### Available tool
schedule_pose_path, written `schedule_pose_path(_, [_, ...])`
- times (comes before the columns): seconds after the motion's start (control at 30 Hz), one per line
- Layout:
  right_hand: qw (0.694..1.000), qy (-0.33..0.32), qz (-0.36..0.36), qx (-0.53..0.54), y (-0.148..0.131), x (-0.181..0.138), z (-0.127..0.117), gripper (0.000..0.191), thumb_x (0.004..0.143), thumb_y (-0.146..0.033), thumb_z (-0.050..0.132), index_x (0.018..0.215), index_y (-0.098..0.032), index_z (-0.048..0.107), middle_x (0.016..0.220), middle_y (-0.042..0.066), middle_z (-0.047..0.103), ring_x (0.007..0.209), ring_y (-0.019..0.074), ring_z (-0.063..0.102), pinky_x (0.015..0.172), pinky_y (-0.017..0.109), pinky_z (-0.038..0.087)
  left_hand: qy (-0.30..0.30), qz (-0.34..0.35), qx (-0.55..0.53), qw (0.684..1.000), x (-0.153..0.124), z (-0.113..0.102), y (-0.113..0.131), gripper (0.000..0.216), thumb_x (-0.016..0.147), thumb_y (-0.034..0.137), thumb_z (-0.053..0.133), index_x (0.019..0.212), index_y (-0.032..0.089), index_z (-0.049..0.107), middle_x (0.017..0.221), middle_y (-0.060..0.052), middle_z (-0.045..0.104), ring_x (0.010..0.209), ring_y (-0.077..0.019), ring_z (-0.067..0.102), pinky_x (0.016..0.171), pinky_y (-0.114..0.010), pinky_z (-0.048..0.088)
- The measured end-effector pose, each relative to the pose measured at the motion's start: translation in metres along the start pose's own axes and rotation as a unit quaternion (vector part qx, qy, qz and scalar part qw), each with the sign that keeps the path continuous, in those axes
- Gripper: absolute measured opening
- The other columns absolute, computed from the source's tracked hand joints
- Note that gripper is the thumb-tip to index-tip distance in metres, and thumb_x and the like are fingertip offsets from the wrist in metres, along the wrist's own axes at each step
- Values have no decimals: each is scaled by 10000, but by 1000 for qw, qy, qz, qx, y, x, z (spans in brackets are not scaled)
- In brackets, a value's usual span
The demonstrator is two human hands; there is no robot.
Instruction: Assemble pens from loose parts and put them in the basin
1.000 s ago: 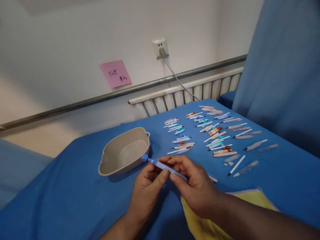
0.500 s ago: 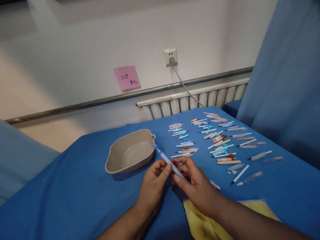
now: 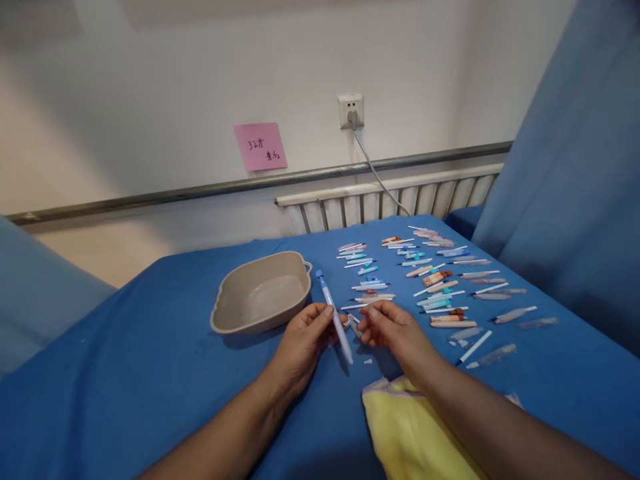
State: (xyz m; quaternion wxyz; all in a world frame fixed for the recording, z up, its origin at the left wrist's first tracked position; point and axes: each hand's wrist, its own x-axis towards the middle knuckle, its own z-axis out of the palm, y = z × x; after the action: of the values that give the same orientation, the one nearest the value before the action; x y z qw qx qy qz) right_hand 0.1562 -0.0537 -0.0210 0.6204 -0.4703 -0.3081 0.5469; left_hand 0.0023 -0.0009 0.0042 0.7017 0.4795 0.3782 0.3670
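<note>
My left hand (image 3: 304, 337) is closed around the middle of a light blue pen (image 3: 338, 327), pinching it between thumb and fingers. The pen slants, with its darker blue top pointing away toward the tan basin (image 3: 263, 297) and its pale tip toward me. To the right of the pen, my right hand (image 3: 387, 327) is apart from it, its fingers loosely bent and holding nothing that I can see. Small pen pieces (image 3: 355, 327) lie on the blue cloth between the hands, partly hidden. A tiny white piece (image 3: 369, 361) lies just below them.
Several groups of pen parts (image 3: 440, 300), white, blue, orange and brown, lie in rows at the right on the blue cloth (image 3: 165, 373). A yellow cloth (image 3: 405, 427) lies under my right forearm. Behind the table are a radiator (image 3: 370, 200) and a plugged-in cord (image 3: 373, 163).
My right hand has let go of the pen's lower end and moved off to the right. The pen stays in my left hand, now turned steeper. The view has shifted slightly.
</note>
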Motion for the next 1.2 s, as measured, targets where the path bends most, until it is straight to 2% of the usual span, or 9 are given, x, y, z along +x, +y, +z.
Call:
schedule_pose_path(0.17, [1000,12,-23,-16,-1,0,-2,483,614,-549,706,886,-155,642,726,18,658,532,111,575,509,240,418,-40,-40,-4,998,-2,2,-6,208,775,330,670,774,138,591,734,-41,675,661,-117,599,670,-227,449])
schedule_pose_path(0.4, [998,32,-43,-23,-6,-1,-5,571,672,-512,690,1117,-178,560,892,46,671,574,115,584,504,237,425,-80,-94,33,992,-8,5,-9,229,766,342,678,766,129,597,689,-36,661,576,-110,592,586,-216,455])
schedule_pose_path(0.53, [998,-4,-2,-59,-4,-7,-2,443,656,-558,682,809,-155,577,654,-11,606,439,74,487,409,196,342,-48,-81,-30,995,-7,3,-6,215,758,320,690,753,123,604,729,-38,664,600,-94,593,585,-189,457])
schedule_pose_path(0.6, [993,-81,38,-82,-1,-12,0,418,685,-557,661,689,-154,551,550,-37,549,379,48,416,376,181,278,-24,-56,-58,996,-5,1,-2,208,749,312,699,746,122,613,716,-26,655,587,-86,582,577,-185,460])
schedule_pose_path(0.67, [977,-169,90,-94,2,-18,2,396,712,-536,653,686,-151,569,500,-47,528,346,36,365,353,176,215,2,-31,-75,997,-4,1,2,204,733,309,712,748,125,624,704,-17,649,559,-82,567,541,-182,455])
schedule_pose_path(0.73, [964,-220,118,-89,6,-23,4,373,710,-510,673,716,-146,594,501,-43,544,335,30,343,343,179,184,28,-8,-81,996,-3,1,5,202,717,303,726,756,129,631,714,-16,654,548,-80,561,517,-178,448])
schedule_pose_path(0.87, [966,-220,115,-67,9,-24,8,372,689,-493,702,703,-139,586,576,-18,602,349,26,372,336,178,183,42,13,-75,996,-4,3,4,192,718,294,726,766,137,628,742,-19,661,610,-96,589,527,-174,452])
schedule_pose_path(1.07, [967,-227,103,-60,15,-23,10,389,682,-494,709,640,-144,545,517,-39,559,351,31,402,358,178,237,19,3,-67,998,-7,5,0,174,752,290,699,766,136,618,726,-17,652,617,-86,582,561,-169,456])
schedule_pose_path(1.2, [969,-222,103,-39,20,-23,11,378,687,-488,702,655,-148,539,507,-50,540,336,30,382,353,184,218,8,12,-70,997,-8,4,1,157,766,274,687,772,138,608,715,-12,645,581,-73,558,552,-168,450])
